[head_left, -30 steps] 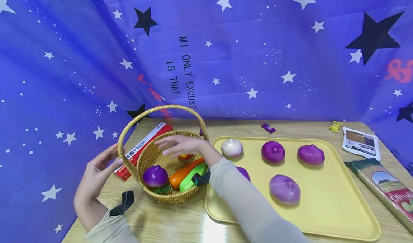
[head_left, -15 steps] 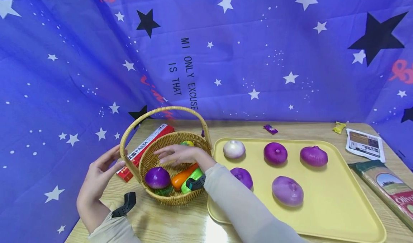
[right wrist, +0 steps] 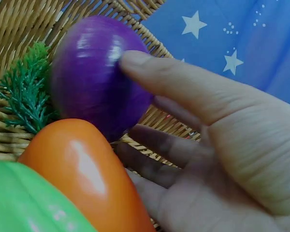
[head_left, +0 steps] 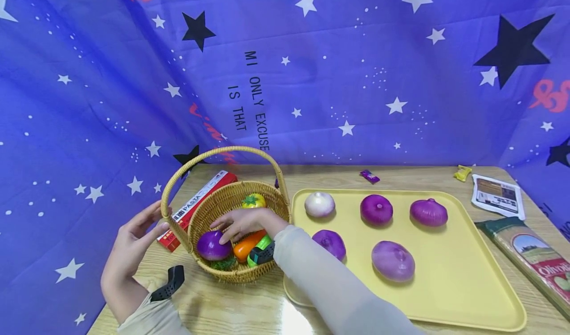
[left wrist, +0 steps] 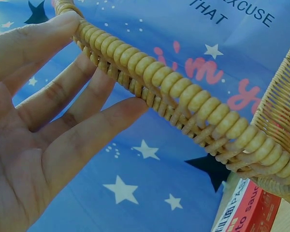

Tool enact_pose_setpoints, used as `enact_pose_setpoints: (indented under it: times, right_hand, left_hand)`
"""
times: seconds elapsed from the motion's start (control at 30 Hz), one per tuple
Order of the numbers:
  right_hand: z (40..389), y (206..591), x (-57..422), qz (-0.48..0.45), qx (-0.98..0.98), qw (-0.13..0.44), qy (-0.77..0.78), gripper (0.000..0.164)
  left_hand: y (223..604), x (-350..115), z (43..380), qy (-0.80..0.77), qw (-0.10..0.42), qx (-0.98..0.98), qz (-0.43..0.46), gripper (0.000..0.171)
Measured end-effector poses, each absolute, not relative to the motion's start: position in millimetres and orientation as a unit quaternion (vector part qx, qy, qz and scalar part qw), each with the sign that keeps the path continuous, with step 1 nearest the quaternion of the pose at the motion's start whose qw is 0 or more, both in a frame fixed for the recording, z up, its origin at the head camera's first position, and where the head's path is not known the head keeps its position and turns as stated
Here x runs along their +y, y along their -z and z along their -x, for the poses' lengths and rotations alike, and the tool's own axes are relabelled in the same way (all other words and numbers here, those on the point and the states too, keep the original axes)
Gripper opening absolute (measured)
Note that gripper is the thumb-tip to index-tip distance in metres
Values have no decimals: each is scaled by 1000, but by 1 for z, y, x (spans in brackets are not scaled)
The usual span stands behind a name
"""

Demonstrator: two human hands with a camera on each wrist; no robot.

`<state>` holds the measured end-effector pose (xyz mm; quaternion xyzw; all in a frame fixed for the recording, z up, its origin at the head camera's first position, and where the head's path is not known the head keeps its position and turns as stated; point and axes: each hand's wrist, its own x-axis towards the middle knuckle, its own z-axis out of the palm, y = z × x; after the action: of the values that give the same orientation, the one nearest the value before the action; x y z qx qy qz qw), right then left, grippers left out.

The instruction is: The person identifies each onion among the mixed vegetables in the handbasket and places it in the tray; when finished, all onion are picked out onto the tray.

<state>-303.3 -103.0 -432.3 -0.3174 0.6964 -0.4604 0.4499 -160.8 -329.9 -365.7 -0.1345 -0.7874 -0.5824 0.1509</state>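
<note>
In the head view my left hand (head_left: 129,256) holds the left side of the wicker basket's handle (left wrist: 169,82), thumb and fingers on opposite sides of it. My right hand (head_left: 242,223) reaches down into the basket (head_left: 238,274). It grips a glossy purple onion (right wrist: 99,72), with the thumb on top and the other fingers partly hidden behind. Beside that onion lie an orange carrot (right wrist: 82,169) and a long green vegetable (right wrist: 29,203). A dark green sprig (right wrist: 26,89) touches the basket wall. Further back sits a yellow fruit or vegetable with a green top (head_left: 254,200).
To the right, a yellow tray (head_left: 463,285) carries a white onion (head_left: 319,204) and several purple ones (head_left: 376,210). A red pasta box (head_left: 202,196) lies behind the basket. Purple (head_left: 369,176) and yellow wrapped sweets (head_left: 462,173), a white packet (head_left: 498,196) and a green-topped bag (head_left: 530,261) lie around the tray.
My right hand has lowered and shifted left inside the basket, from above the vegetables onto the purple onion. The left hand stays at the handle.
</note>
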Motion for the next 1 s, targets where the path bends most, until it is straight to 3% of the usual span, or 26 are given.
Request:
enact_pose_setpoints:
  times: [0.4, 1.0]
  right_hand:
    - [299, 432, -104, 402, 726, 421, 365, 77]
    - [298, 429, -103, 385, 713, 408, 420, 65]
  left_hand:
    - [366, -330, 161, 595, 151, -776, 145, 46]
    - [366, -330, 160, 592, 151, -779, 137, 46]
